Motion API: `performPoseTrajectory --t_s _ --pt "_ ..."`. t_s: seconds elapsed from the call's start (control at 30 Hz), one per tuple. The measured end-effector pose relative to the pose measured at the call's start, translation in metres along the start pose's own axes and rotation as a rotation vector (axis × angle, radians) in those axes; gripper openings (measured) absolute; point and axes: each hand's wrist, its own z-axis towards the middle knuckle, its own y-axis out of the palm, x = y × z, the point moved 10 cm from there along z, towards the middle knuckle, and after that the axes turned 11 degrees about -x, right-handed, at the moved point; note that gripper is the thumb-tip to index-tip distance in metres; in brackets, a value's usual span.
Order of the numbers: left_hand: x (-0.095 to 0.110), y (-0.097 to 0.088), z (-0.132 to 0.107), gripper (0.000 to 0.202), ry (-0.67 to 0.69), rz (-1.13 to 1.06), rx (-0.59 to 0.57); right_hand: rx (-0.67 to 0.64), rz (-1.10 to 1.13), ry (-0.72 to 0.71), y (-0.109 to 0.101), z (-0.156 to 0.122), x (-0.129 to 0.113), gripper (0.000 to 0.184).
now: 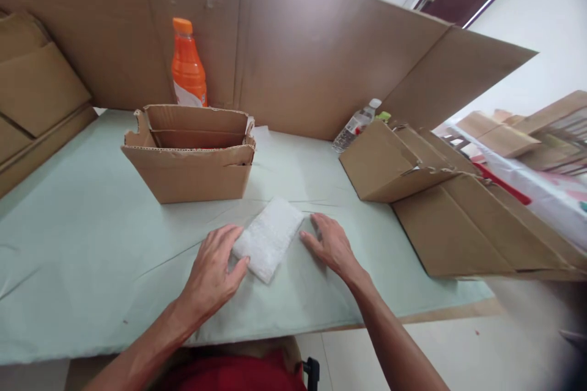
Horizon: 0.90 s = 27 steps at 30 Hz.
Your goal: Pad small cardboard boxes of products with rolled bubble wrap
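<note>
A flat white packet (270, 238), which looks like folded bubble wrap, lies slanted on the table in front of me. My left hand (213, 263) is at its left corner, thumb and fingers apart, with the fingertips at the packet's edge. On the other side, my right hand (331, 244) rests by the right corner, its fingers apart and nothing in them. Just beyond the packet stands an open cardboard box (197, 174) with ragged cut edges. Most of its inside is hidden by the front wall.
An orange bottle (189, 67) stands behind the open box. A clear plastic bottle (355, 128) leans at the back, beside cardboard boxes (458, 226) on the right. More cardboard (41, 85) is at the left. A tall cardboard screen (321, 55) closes off the rear of the green-covered table (114, 281).
</note>
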Motion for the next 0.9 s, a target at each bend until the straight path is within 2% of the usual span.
performPoseTrajectory --t_s 0.07,0.13,0.2,0.27,0.33,0.4,0.47,0.53,0.6,0.63,0.7,0.73,0.77,0.8,0.87,0.9 --pt "0.005 0.005 0.012 0.048 0.029 0.103 -0.011 -0.019 -0.001 -0.002 0.007 0.017 -0.007 0.042" --pt "0.009 0.011 0.012 0.05 0.06 0.155 -0.029 -0.026 0.008 -0.064 0.008 0.031 -0.024 0.026" --pt "0.017 0.015 0.001 0.054 0.126 0.174 -0.02 -0.028 0.019 -0.128 0.006 0.044 -0.04 0.012" --pt "0.026 0.016 -0.016 0.058 0.213 0.188 0.028 -0.019 0.028 -0.169 0.003 0.055 -0.053 0.007" --pt "0.034 0.018 -0.031 0.063 0.308 0.217 0.078 -0.001 0.037 -0.184 -0.003 0.064 -0.062 0.014" --pt "0.04 0.024 -0.04 0.066 0.409 0.261 0.093 0.018 0.039 -0.184 -0.01 0.064 -0.067 0.035" --pt "0.042 0.029 -0.041 0.066 0.473 0.285 0.076 0.05 0.077 -0.208 -0.02 0.05 -0.069 0.053" --pt "0.041 0.031 -0.038 0.065 0.476 0.267 0.053 0.054 0.231 -0.287 -0.028 0.023 -0.072 0.052" --pt "0.04 0.031 -0.034 0.064 0.445 0.223 0.027 -0.051 0.458 -0.384 -0.024 -0.008 -0.076 0.049" --pt "0.041 0.032 -0.033 0.063 0.432 0.202 0.016 -0.126 0.554 -0.418 -0.018 -0.021 -0.079 0.054" --pt "0.043 0.032 -0.032 0.061 0.423 0.176 0.009 -0.247 0.635 -0.455 -0.004 -0.041 -0.087 0.079" --pt "0.044 0.032 -0.032 0.06 0.422 0.171 0.011 -0.255 0.637 -0.462 0.001 -0.046 -0.09 0.088" --pt "0.045 0.031 -0.032 0.06 0.417 0.17 0.019 -0.236 0.627 -0.472 0.005 -0.049 -0.093 0.087" --pt "0.044 0.029 -0.033 0.06 0.404 0.174 0.038 -0.209 0.619 -0.485 0.008 -0.049 -0.097 0.075" --pt "0.04 0.021 -0.033 0.064 0.354 0.19 0.095 -0.155 0.643 -0.505 0.012 -0.047 -0.103 0.038" --pt "0.037 0.017 -0.032 0.068 0.316 0.196 0.115 -0.139 0.676 -0.499 0.015 -0.045 -0.103 0.025"
